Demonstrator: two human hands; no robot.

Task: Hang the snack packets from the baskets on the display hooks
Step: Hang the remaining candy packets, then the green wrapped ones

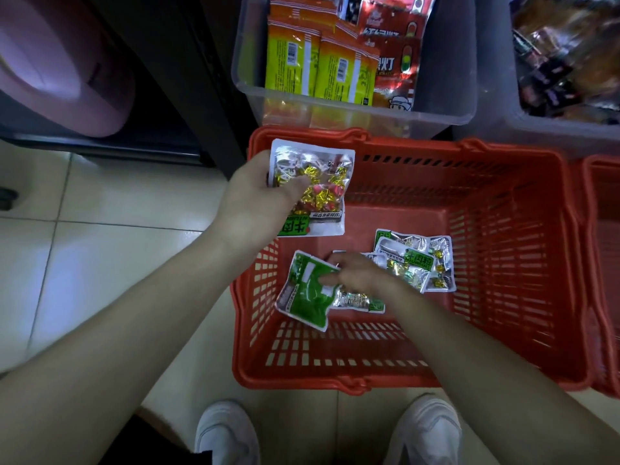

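A red plastic basket (503, 263) stands on the floor in front of me. My left hand (258, 199) holds a clear snack packet (318, 182) of gold and red wrapped pieces above the basket's far left corner, thumb across its front. My right hand (355, 276) reaches into the basket and pinches a green packet (307, 293), which is tilted up off the bottom. Two or three more green-labelled packets (416, 260) lie on the basket floor to the right of that hand. No display hooks are in view.
A clear bin (436, 109) with orange, yellow and red packets stands behind the basket, another bin (550, 105) of dark packets at the far right. A second red basket (604, 263) touches the right side. My white shoes (426, 427) are below; a dark cabinet (174, 78) is left.
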